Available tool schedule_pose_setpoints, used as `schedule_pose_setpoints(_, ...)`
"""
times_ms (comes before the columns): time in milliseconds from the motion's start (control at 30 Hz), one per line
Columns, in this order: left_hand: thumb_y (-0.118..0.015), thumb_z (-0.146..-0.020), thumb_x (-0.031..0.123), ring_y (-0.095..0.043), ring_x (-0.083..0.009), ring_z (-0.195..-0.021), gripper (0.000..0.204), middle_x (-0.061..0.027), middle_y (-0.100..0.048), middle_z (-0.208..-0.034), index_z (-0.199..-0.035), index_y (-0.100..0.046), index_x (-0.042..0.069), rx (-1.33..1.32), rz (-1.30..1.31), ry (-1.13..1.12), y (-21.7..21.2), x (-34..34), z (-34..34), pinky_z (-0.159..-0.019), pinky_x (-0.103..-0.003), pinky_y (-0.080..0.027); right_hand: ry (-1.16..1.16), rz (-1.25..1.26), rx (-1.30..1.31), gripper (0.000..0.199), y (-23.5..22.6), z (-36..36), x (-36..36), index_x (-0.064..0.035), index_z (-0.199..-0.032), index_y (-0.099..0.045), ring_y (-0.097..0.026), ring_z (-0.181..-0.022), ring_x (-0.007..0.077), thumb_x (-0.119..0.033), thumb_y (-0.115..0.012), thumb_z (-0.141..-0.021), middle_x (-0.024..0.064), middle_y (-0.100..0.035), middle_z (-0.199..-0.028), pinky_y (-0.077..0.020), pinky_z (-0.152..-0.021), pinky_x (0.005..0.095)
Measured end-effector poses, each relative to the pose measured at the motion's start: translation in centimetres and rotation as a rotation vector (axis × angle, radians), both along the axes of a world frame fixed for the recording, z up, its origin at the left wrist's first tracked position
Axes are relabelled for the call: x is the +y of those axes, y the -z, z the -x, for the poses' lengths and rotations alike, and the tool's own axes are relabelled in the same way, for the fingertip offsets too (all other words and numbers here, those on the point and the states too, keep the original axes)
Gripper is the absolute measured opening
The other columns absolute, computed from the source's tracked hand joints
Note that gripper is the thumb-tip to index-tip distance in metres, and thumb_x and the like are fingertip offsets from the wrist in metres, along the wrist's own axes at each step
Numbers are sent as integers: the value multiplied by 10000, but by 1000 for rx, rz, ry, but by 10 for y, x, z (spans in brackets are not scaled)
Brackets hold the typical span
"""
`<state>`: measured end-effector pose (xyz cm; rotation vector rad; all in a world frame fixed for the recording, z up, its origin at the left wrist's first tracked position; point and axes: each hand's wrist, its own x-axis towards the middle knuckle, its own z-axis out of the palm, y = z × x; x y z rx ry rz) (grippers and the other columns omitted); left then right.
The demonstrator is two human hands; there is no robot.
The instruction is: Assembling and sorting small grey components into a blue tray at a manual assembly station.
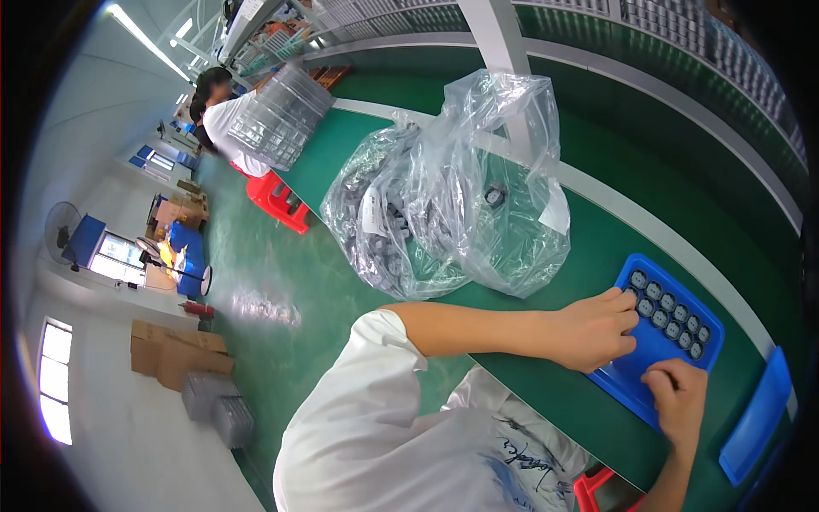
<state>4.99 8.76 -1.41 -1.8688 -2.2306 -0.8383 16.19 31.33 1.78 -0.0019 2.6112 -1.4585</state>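
A blue tray (712, 324) lies on the green bench (546, 375) in front of me, with two rows of small round grey parts (670, 314) set in its far side. My left hand (593, 328) rests on the tray's near left part, fingers curled, fingertips touching the parts nearest the tray's left end. My right hand (678, 401) sits on the tray's near edge with fingers bent over the blue surface. Whether either hand pinches a part is hidden by the fingers.
Two large clear plastic bags (444, 196) of small dark parts stand on the bench to the left. Another blue tray (755, 422) lies at the right edge. A co-worker in white (226, 115) sits farther down beside a stack of clear trays (277, 115). Red stools, cardboard boxes on the floor.
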Motion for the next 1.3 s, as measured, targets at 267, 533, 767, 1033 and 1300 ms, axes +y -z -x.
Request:
schedule_pose_setpoints(267,-664,-690,168,-499,-328,-979,144,-112,-539,-887,-754,-622,46,-100,-77,81,11,3,7,-814,-436,-409,-60,-563,402,269,8,5,-31,-23,-861,-705,-497,-625,248,-201,-815,-691,86,-464,-724,-389,-542,375)
schedule_pose_setpoints(533,-751,-653,49,-497,-351,-1084,275,-80,-586,-1032,-925,-728,84,-177,73,-63,3,-15,22,-900,-441,-464,-156,-474,373,269,25,15,-22,-70,-941,-731,-528,-655,212,-218,-802,-729,61,-501,-774,-419,-546,355)
schedule_pose_setpoints(767,-739,-674,10,-520,-317,-1049,202,-65,-607,-1022,-864,-706,71,-119,51,-111,1,-14,9,-860,-403,-458,-148,-469,356,252,15,-1,-9,-28,-923,-694,-657,-783,234,-141,-804,-727,88,-626,-955,-531,-665,318)
schedule_pose_setpoints(1033,-752,-690,20,-496,-302,-1083,184,-47,-616,-1087,-854,-722,99,27,45,-326,-1,-4,4,-886,-393,-437,-105,-497,368,142,22,2,-9,-13,-871,-689,-555,-669,191,-16,-753,-744,83,-561,-961,-462,-598,302)
schedule_pose_setpoints(1300,-744,-688,56,-497,-384,-1045,179,-187,-556,-1132,-853,-675,48,-68,142,-380,-15,-2,6,-905,-456,-413,-140,-511,433,222,24,20,-21,-44,-940,-714,-578,-694,202,13,-734,-727,64,-550,-910,-466,-612,306)
